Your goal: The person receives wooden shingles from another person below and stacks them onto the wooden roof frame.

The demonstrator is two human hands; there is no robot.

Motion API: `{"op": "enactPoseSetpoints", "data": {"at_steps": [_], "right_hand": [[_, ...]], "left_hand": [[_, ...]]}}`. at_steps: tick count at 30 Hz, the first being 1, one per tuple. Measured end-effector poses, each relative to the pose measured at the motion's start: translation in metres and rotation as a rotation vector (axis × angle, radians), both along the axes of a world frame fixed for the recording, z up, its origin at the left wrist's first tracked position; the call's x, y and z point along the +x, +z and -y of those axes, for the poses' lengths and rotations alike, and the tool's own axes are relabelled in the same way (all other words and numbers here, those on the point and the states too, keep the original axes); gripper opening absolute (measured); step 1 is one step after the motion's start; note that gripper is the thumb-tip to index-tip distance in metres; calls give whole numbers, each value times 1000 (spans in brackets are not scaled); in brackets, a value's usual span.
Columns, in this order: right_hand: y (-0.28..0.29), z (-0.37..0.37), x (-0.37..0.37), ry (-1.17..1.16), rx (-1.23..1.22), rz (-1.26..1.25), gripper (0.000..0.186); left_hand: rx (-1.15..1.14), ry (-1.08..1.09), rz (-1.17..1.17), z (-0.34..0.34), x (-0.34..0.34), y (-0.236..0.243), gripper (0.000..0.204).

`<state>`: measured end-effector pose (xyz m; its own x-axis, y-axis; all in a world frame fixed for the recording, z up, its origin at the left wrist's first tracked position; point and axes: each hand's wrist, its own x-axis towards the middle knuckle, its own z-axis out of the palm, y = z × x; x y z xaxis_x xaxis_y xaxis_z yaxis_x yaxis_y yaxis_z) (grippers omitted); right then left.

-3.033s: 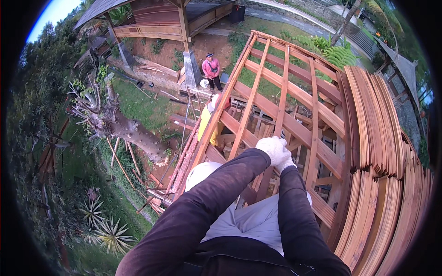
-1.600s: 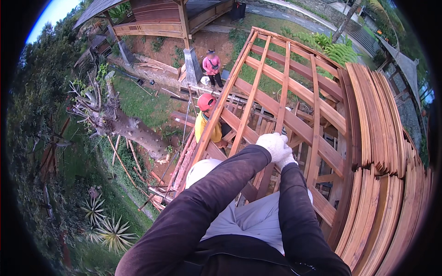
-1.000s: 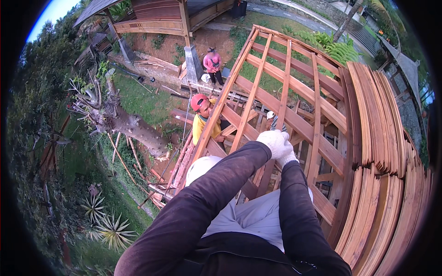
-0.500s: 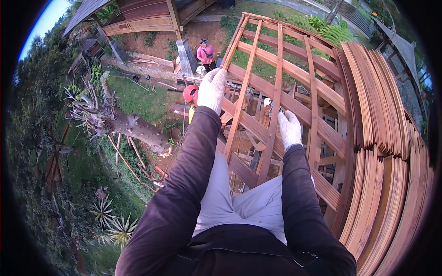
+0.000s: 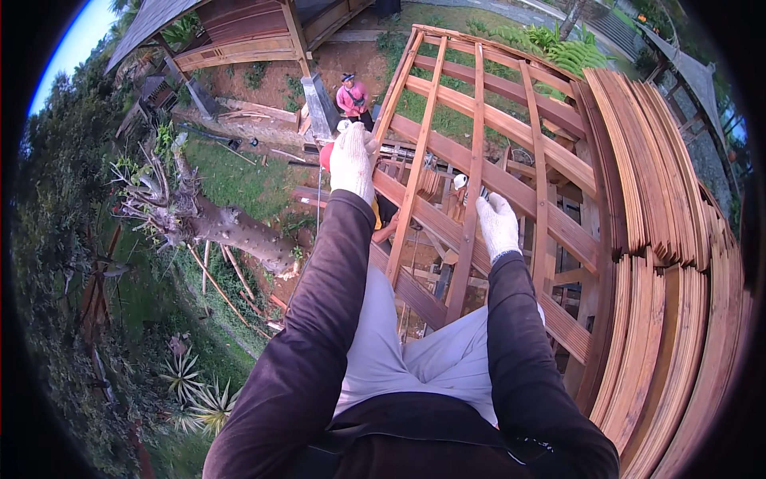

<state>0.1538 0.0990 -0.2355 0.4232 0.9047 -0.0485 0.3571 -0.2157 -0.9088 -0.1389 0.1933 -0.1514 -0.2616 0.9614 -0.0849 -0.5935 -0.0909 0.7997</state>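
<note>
My left hand [image 5: 353, 164], in a white knit glove, is raised over the left edge of the wooden roof frame [image 5: 475, 120], its fingers curled closed. What it grips, if anything, is hidden. A thin cord [image 5: 320, 195] hangs just beside it; I cannot tell whether the two touch. My right hand [image 5: 498, 223], gloved alike, is closed above a long batten [image 5: 471, 215] near the middle of the frame. A small dark bit shows at its fingertips, too small to name.
Stacked wooden boards [image 5: 650, 168] lie along the right side. Below the frame are a worker in a red helmet [image 5: 325, 156], mostly behind my left hand, and a white helmet [image 5: 459, 181]. A person in pink [image 5: 351, 97] stands farther off. A cut tree trunk [image 5: 239, 231] lies left.
My left hand has moved left and slightly down, now covering much of the red helmet. My right hand has barely shifted and stays closed.
</note>
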Motion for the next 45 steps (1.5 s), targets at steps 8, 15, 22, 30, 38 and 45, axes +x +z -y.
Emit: {"op": "enactPoseSetpoints", "data": {"at_steps": [8,15,22,30,38,45], "right_hand": [[-3,-2,1,-24,-31,51,65],[11,1,0,-116,-30,-1,80],[32,-2,-10,-102,-47,57,115],[35,-18,-26,-55,-106,53,115],[24,-21,-16,-137,-104,161,80],[33,-18,-16,-144,-48,250,73]], "left_hand": [[-30,-73,18,-7,-10,-11,19],[-43,-103,-42,6,8,5,14],[-4,-307,-543,14,33,-20,27],[33,-736,-1365,58,105,-33,68],[148,-873,-1253,54,130,-64,68],[-133,-873,-1492,51,115,-55,93]]}}
